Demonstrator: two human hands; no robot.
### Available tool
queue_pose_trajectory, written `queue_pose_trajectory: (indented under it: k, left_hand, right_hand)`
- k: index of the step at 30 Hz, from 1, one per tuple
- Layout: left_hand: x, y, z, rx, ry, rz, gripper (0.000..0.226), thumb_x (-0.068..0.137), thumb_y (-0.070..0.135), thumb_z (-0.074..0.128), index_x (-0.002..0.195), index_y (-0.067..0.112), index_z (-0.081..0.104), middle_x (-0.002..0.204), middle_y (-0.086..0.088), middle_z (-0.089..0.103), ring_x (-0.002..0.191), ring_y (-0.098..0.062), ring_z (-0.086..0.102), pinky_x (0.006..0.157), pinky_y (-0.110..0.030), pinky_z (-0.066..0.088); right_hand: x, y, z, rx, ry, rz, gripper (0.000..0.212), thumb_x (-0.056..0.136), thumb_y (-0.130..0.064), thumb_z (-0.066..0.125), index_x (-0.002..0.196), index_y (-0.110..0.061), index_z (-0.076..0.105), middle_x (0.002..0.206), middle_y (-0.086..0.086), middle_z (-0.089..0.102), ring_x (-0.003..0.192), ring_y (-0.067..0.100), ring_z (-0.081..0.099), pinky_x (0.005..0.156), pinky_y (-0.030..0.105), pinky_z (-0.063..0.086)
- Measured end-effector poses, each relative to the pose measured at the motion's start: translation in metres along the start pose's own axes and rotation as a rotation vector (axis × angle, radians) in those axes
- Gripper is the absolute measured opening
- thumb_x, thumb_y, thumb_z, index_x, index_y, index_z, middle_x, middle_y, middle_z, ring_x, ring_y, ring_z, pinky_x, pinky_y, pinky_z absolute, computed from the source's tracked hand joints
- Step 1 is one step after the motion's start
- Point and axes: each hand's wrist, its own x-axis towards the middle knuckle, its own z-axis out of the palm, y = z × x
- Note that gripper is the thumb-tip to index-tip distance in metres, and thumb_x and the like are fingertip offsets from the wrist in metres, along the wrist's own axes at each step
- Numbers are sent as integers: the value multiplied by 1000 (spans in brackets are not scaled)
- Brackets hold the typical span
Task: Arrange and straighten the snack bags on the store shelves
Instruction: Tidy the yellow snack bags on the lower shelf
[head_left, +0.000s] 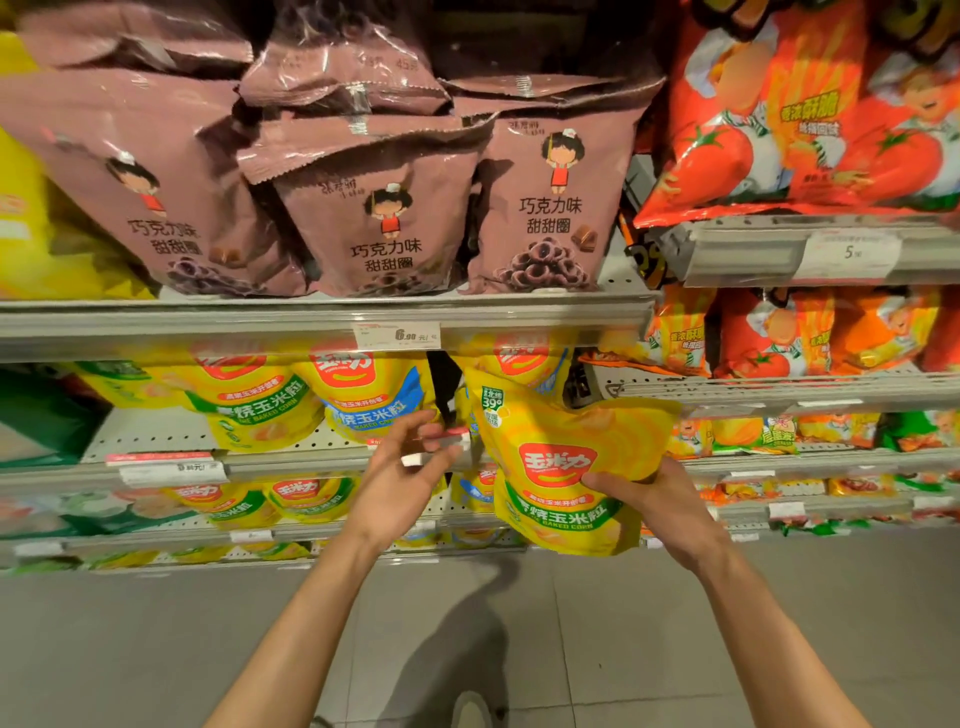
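Note:
My right hand (652, 501) grips a yellow baked-corn snack bag (566, 462) by its right edge, holding it tilted in front of the shelves. My left hand (402, 470) is open with fingers spread, just left of that bag, touching nothing. Behind the hands, more yellow corn bags (270, 402) stand on the middle shelf (291, 460), one with a blue band (376, 395). A dark gap shows between the shelved bags just above my left hand.
Pink chocolate-ring bags (384, 223) fill the upper shelf (311, 317), some leaning. Orange tomato snack bags (810, 119) sit on the right-hand shelves. Lower shelves hold more yellow bags (301, 496). Grey tiled floor (156, 649) lies below, with my shoe (470, 709) visible.

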Motion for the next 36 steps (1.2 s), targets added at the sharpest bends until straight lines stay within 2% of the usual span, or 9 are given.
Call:
queue_pose_trajectory:
  k: [3, 9, 14, 18, 24, 27, 30, 32, 36]
  left_hand:
    - [-16, 3, -10, 64, -29, -4, 61, 79, 35, 87, 132, 35, 56, 119, 22, 67, 111, 11, 60, 89, -12, 49]
    - [-33, 34, -42, -40, -37, -43, 63, 77, 20, 88, 128, 32, 54, 112, 18, 67, 89, 22, 62, 67, -3, 50]
    - [-45, 39, -99, -49, 53, -19, 70, 61, 41, 91, 122, 36, 57, 110, 14, 73, 99, 6, 67, 72, -13, 55]
    - [-51, 30, -150, -41, 150, -14, 74, 59, 44, 91, 124, 30, 59, 109, 14, 74, 95, 5, 69, 72, -15, 57]
    - [-50, 12, -236, -90, 207, -7, 67, 60, 38, 94, 118, 28, 62, 104, 11, 77, 96, -3, 72, 74, -24, 61]
    - [-49, 4, -288, -101, 214, 6, 67, 63, 38, 94, 120, 28, 62, 107, 10, 76, 96, -4, 73, 77, -26, 61]
    - [-46, -4, -337, -92, 211, 36, 67, 63, 37, 94, 121, 29, 61, 106, 12, 76, 94, -3, 73, 75, -23, 60]
    - [-43, -13, -365, -71, 214, 44, 69, 64, 37, 94, 124, 27, 61, 105, 13, 76, 94, -5, 73, 78, -26, 61]
    - [-31, -34, -412, -46, 202, 4, 59, 69, 30, 94, 117, 27, 60, 94, 8, 76, 83, -31, 75, 77, -50, 63]
  right_hand:
    - [-3, -14, 24, 1, -84, -21, 51, 69, -26, 85, 118, -24, 70, 109, -4, 79, 101, 17, 75, 87, 37, 59]
    - [-2, -42, 82, -53, -203, -81, 37, 72, -23, 85, 108, -29, 75, 103, -8, 80, 99, 12, 75, 86, 32, 59]
    - [3, -63, 134, -124, -295, -138, 32, 76, -25, 85, 108, -25, 76, 105, -5, 79, 102, 13, 73, 90, 33, 57]
    - [5, -73, 188, -199, -366, -196, 30, 81, -24, 83, 110, -25, 76, 105, -10, 79, 101, 5, 72, 83, 22, 55]
    - [10, -78, 278, -275, -346, -233, 22, 82, -22, 84, 102, -21, 75, 76, -26, 73, 69, -12, 63, 63, 8, 45]
    - [9, -87, 332, -300, -347, -238, 30, 82, -28, 84, 110, -24, 75, 90, -18, 78, 74, -2, 72, 61, 15, 52]
    - [8, -92, 382, -381, -336, -270, 25, 83, -34, 83, 104, -25, 76, 78, -18, 77, 64, -2, 71, 58, 17, 51]
    - [6, -91, 414, -393, -307, -282, 29, 81, -39, 83, 106, -27, 76, 84, -15, 79, 71, 4, 74, 64, 27, 58]
    - [8, -82, 465, -373, -199, -319, 34, 73, -49, 87, 101, -33, 78, 94, -5, 80, 90, 6, 74, 67, 30, 61]
